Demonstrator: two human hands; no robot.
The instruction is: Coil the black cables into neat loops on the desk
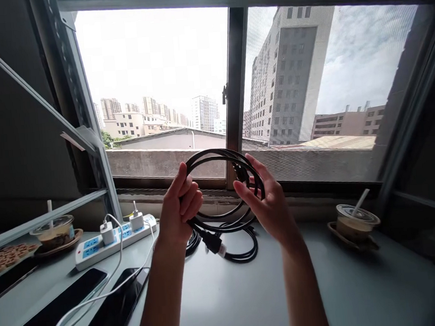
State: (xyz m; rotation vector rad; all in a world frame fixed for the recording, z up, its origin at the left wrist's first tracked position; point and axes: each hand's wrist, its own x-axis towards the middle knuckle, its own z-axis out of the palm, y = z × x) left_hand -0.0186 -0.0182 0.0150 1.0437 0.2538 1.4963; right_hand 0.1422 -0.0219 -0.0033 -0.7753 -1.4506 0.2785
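A black cable [222, 228] is wound in several loose loops and held up above the table. My left hand [179, 205] is closed round the left side of the loops, thumb up. On the right side, my right hand [262, 194] grips the same loops between thumb and fingers. A black connector with a pale end [212, 244] hangs below the coil, near my left hand. Behind it on the table lies another coiled black cable [248, 254], partly hidden by the connector and my left wrist.
Left of my arms stand a white power strip [115, 242] with two chargers and white cords, and two dark phones [52, 313] lie nearby. Lidded cups with straws stand at far left [54, 229] and right [357, 220]. A window [232, 107] is behind.
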